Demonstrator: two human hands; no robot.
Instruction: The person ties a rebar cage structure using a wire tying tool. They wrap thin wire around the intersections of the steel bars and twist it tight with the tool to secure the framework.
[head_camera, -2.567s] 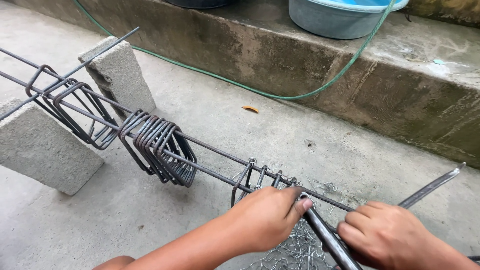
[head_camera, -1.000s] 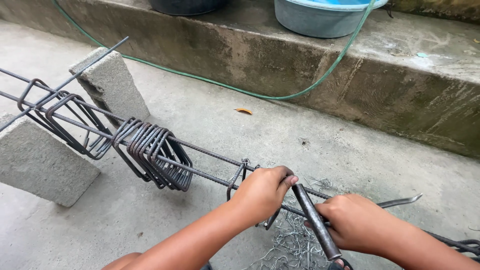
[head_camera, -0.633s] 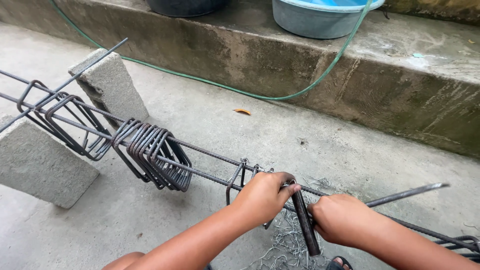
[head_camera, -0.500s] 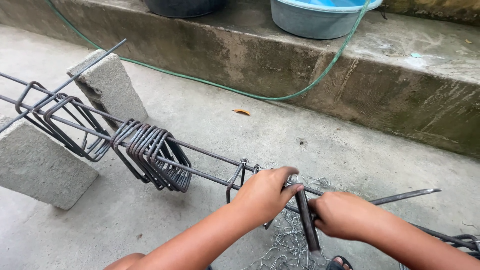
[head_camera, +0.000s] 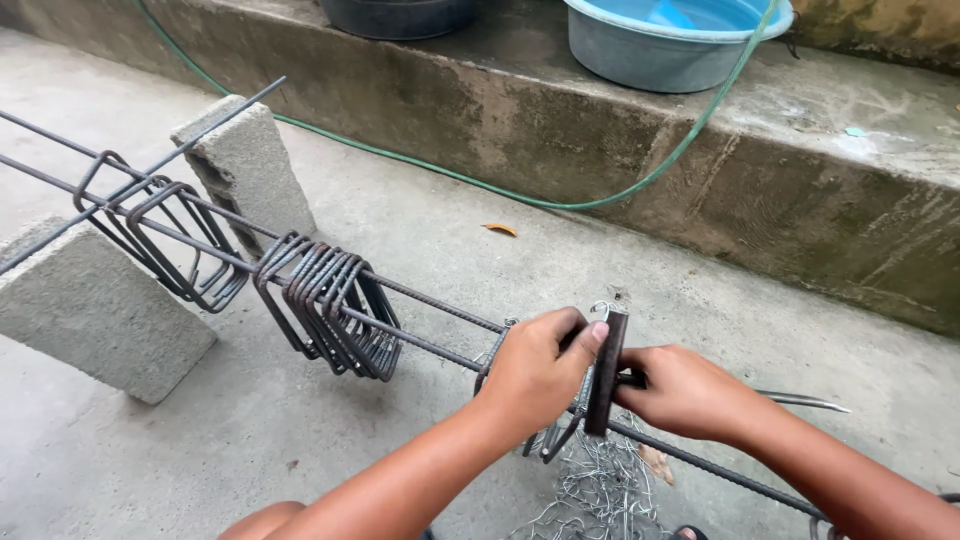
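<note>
A short dark steel tying tool (head_camera: 606, 372) stands nearly upright against the long rebars (head_camera: 440, 315), just where a stirrup (head_camera: 500, 345) hangs on them. The left hand (head_camera: 535, 372) wraps over the bars and stirrup there, fingers curled shut, thumb pressed against the tool's upper part. The right hand (head_camera: 685, 392) is closed in a fist around the tool's handle, just beside the left; a thin steel rod (head_camera: 800, 402) pokes out past it to the right.

The rebars run from lower right to upper left, resting on two grey concrete blocks (head_camera: 95, 310) and held clear of the ground. A tight bundle of stirrups (head_camera: 335, 310) hangs on them between the hands and the blocks, and a looser few (head_camera: 165, 235) sit at the blocks. Under the hands lies a tangle of thin tie wire (head_camera: 590, 485).

The ground is bare grey concrete floor (head_camera: 420, 230), outdoors. Behind it rises a stained concrete step (head_camera: 620, 150), with a green hose (head_camera: 560, 200) trailing along it, a blue plastic basin (head_camera: 675, 40) and a dark tub (head_camera: 400, 15) on top. One dry leaf (head_camera: 500, 229) lies on the floor.
</note>
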